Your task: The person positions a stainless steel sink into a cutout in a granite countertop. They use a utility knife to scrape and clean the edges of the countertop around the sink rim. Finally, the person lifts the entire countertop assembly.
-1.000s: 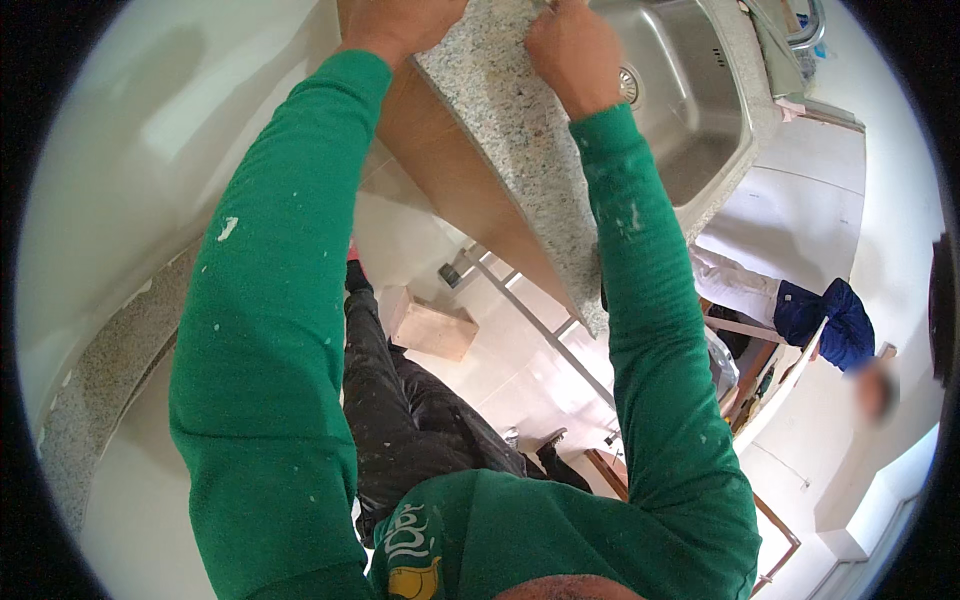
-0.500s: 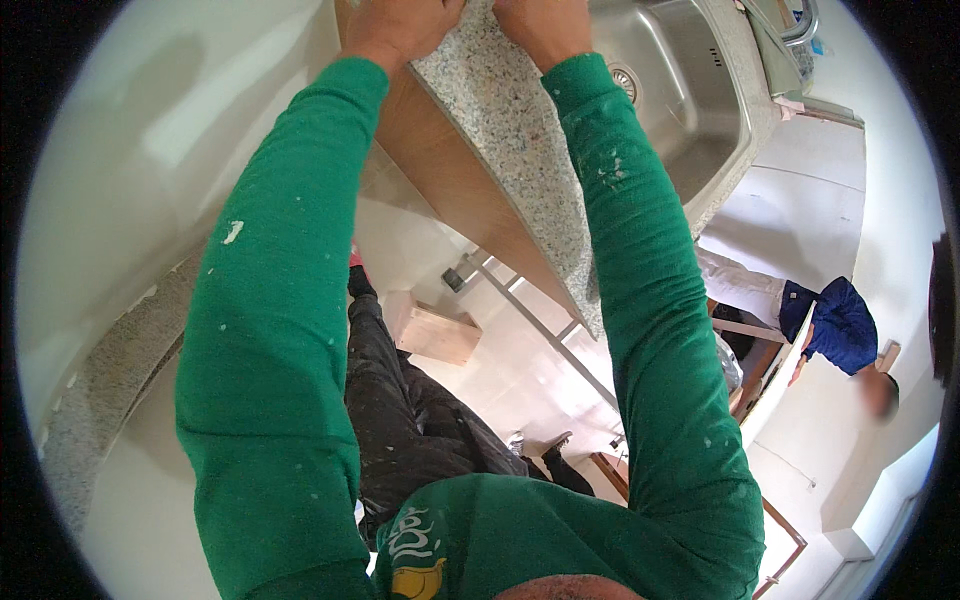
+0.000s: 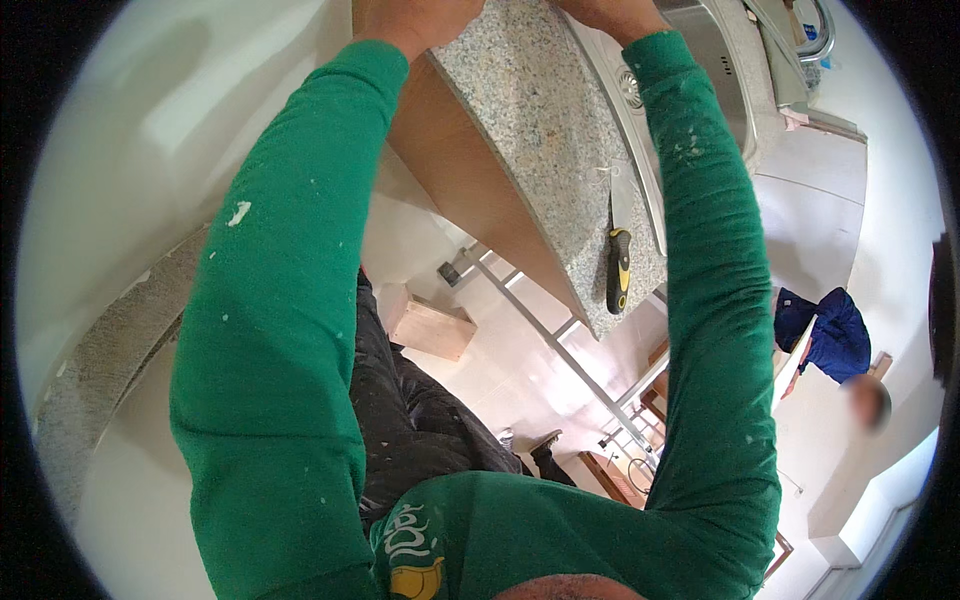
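My left hand [image 3: 420, 20] reaches to the upper edge of the view, at the left edge of a speckled stone countertop [image 3: 530, 120]. My right hand [image 3: 610, 14] is further right, over the counter by the rim of a steel sink [image 3: 735, 85]. The picture's edge cuts off the fingers of both hands, so their grip and anything in them are hidden. On the counter, left of my right forearm, lies a putty knife [image 3: 619, 268] with a black and yellow handle, its blade pointing away from me.
A wooden panel [image 3: 470, 180] runs below the counter's edge. A metal ladder [image 3: 545, 335] and a wooden box [image 3: 432, 325] are on the floor below. To the right, a person in a dark blue top [image 3: 835, 335] bends near a pale board. A white wall [image 3: 170, 120] stands at left.
My right hand and forearm have shifted right, uncovering the putty knife and more of the counter. My left hand has moved slightly right and up, further out of the picture.
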`<state>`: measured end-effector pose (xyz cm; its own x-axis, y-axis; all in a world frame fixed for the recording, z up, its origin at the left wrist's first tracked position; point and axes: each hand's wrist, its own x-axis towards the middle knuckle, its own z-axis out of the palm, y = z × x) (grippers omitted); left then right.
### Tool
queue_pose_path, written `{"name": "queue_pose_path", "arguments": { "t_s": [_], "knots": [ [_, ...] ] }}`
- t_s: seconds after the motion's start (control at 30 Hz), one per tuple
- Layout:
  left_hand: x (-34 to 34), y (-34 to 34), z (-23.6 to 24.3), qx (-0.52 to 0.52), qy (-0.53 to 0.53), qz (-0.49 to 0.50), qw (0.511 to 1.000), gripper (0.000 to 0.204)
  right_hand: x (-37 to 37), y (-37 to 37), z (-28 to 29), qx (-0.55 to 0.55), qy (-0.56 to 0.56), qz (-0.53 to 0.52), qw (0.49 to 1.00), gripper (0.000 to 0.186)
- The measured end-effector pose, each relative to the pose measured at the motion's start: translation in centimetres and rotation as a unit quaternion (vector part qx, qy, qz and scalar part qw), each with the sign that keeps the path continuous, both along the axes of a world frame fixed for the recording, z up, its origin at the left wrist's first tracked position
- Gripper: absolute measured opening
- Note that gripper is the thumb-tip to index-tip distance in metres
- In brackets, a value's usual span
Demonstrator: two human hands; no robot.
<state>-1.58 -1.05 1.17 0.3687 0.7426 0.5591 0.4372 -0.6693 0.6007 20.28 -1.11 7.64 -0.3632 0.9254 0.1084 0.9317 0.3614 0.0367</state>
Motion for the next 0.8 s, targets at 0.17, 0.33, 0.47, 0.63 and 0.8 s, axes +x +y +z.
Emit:
{"name": "queue_pose_path", "arguments": {
  "t_s": [0.17, 0.33, 0.47, 0.63, 0.8],
  "knots": [
    [0.1, -0.2, 0.2, -0.006, -0.015, -0.005, 1.000, 0.013, 0.6, -0.1, 0.9, -0.008, -0.048, 0.058, 0.997, 0.023],
    [-1.0, 0.1, 0.1, 0.016, -0.001, 0.008, 1.000, 0.012, -0.2, -3.9, 2.7, -0.033, -0.050, 0.021, 0.998, 0.018],
    [0.4, 0.1, -0.1, 0.004, 0.000, 0.001, 1.000, 0.013, 1.6, -7.4, 3.3, -0.055, -0.042, -0.008, 0.998, 0.019],
    [0.0, 0.0, 0.4, -0.012, 0.012, -0.004, 1.000, 0.013, 2.4, -9.8, 5.4, -0.105, 0.046, -0.052, 0.992, 0.021],
    [-0.8, -0.4, 1.0, -0.030, 0.027, 0.004, 0.999, 0.014, 10.5, -18.6, 3.8, -0.015, 0.216, -0.313, 0.925, 0.036]
  ]
}}
